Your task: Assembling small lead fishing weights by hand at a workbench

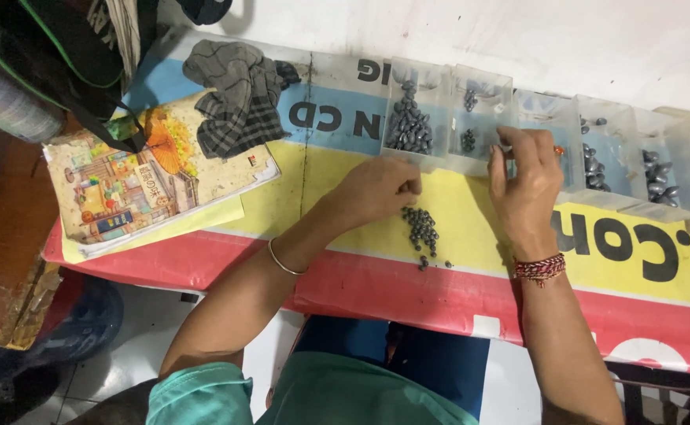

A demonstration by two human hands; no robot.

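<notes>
A small pile of dark beads lies near the table's front edge. The left hand pinches at the pile's top, fingers closed. The right hand grips a clear tray's rim, farther back.

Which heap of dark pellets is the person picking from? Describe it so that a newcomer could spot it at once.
Start from the row of clear plastic bins along the far edge of the yellow banner covering the table. Just in front of them, between the left hand and right hand, lies a small loose pile of pellets. Unlike the other pellets, it lies bare on the banner, not in a bin.
</notes>
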